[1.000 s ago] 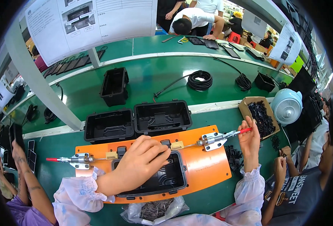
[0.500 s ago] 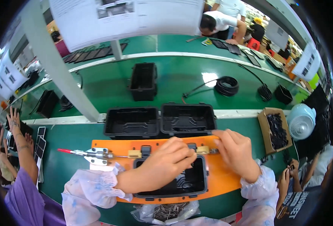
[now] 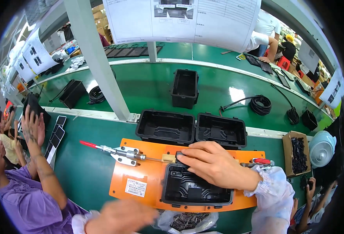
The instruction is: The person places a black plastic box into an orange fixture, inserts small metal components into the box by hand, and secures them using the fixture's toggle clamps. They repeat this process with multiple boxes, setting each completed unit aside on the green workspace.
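Note:
An open black plastic box (image 3: 197, 199) lies in an orange fixture plate (image 3: 119, 171) in front of me. My right hand (image 3: 215, 163) reaches over its far rim, fingers close together and bent onto a black latch (image 3: 178, 155); the thumb is hidden. Beside that latch is a tan block (image 3: 168, 158) on a metal rod. My left hand (image 3: 121, 216) is smeared by motion at the near edge, left of a clear plastic bag (image 3: 205, 222) of metal pins (image 3: 187, 220); its grip does not show.
Toggle clamps with red handles, left (image 3: 88, 144) and right (image 3: 261, 160), flank the fixture. Two black boxes (image 3: 166, 126) stand behind it. At right are a carton (image 3: 287, 156) of black parts and a blue fan (image 3: 322, 150). A co-worker's arm (image 3: 43, 167) is at left.
My left hand has left the box's far rim and moved down toward the bag. My right hand has moved left from the right-hand clamp onto the latch. The view has shifted left.

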A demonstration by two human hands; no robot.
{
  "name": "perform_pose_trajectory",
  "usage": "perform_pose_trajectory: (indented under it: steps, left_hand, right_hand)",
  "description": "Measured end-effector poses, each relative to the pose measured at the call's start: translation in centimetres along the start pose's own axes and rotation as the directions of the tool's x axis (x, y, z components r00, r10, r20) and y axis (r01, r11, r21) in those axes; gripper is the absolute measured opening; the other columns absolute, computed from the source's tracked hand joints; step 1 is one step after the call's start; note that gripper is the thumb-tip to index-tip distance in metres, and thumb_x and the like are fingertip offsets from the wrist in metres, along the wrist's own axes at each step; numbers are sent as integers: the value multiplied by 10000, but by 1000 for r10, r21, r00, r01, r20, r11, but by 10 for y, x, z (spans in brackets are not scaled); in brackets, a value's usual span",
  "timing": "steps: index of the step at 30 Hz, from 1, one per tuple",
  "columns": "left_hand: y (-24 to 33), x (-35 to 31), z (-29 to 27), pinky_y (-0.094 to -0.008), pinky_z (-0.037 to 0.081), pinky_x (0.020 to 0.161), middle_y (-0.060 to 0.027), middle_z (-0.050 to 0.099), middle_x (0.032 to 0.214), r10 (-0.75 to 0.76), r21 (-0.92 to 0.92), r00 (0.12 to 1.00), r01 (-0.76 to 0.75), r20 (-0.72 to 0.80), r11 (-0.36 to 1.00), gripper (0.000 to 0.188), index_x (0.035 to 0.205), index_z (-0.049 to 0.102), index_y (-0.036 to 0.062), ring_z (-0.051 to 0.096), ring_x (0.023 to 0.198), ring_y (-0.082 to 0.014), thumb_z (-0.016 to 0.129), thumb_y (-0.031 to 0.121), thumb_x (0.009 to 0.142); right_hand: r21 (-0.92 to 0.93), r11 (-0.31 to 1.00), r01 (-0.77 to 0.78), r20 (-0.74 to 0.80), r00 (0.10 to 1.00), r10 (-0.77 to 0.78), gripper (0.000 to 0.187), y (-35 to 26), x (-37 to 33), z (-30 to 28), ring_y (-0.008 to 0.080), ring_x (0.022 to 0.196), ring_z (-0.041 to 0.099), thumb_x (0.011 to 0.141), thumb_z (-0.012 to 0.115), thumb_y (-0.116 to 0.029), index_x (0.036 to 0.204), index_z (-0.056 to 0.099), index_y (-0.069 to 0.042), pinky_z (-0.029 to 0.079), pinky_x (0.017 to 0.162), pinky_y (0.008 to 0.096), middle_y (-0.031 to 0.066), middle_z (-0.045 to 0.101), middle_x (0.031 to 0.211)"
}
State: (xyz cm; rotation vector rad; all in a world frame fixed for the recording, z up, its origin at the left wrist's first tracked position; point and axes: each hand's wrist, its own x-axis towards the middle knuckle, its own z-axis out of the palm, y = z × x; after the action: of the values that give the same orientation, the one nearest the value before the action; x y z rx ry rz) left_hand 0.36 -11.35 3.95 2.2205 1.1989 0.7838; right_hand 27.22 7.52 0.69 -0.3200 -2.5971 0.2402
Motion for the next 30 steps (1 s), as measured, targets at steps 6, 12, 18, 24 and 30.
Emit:
perform_pose_trajectory:
  steps: [6, 12, 18, 24, 30]
  left_hand:
    - [-4, -27, 56, -380, 507, 943, -107, 613, 943, 207, -137, 948, -177, 243, 975, 332, 1180, 653, 16, 600, 902, -278, 710, 113, 867]
    - [-60, 2, 0, -392, 452, 1058, -246, 573, 1372, -217, 445, 782, 532, -585, 720, 498, 1385, 527, -42, 564, 1266, -374, 676, 159, 954]
    - [-157, -7, -39, -415, 339, 1184, -248, 338, 1582, -520, -428, 331, 312, -788, 848, 714, 1570, 238, -48, 379, 1471, -336, 623, 220, 1033]
    - [-181, -15, -69, -358, 419, 1143, -229, 474, 1485, -566, -590, 228, -49, -792, 806, 558, 1532, 341, -36, 505, 1370, -270, 573, 137, 1055]
    - [-123, 34, -60, -363, 446, 1115, -172, 592, 1371, -427, -543, 441, -177, -789, 821, 421, 1424, 475, -32, 585, 1274, -218, 440, 255, 1118]
  right_hand:
    - [-95, 992, 82, 8, 997, -81, 481, -2, 2, 9, 317, 1139, 621, 850, 785, -198, 1272, 649, -9, 510, 886, 428, 146, 643, 1270]
    - [-206, 977, 63, 64, 997, -51, 432, -5, -4, 11, 326, 1165, 611, 892, 732, -240, 1229, 658, 21, 513, 906, 417, 186, 647, 1246]
    - [-179, 983, 46, 51, 998, -37, 442, -12, -3, 12, 342, 1230, 584, 911, 713, -256, 1249, 646, 22, 511, 935, 429, 191, 629, 1285]
    - [-134, 991, 28, 49, 999, -22, 462, -10, -2, 10, 358, 1263, 563, 903, 726, -254, 1261, 638, 24, 505, 946, 441, 186, 628, 1268]
    - [-143, 990, 18, 43, 999, -11, 460, -9, -3, 13, 372, 1274, 550, 901, 727, -239, 1264, 635, 26, 493, 967, 452, 192, 616, 1280]
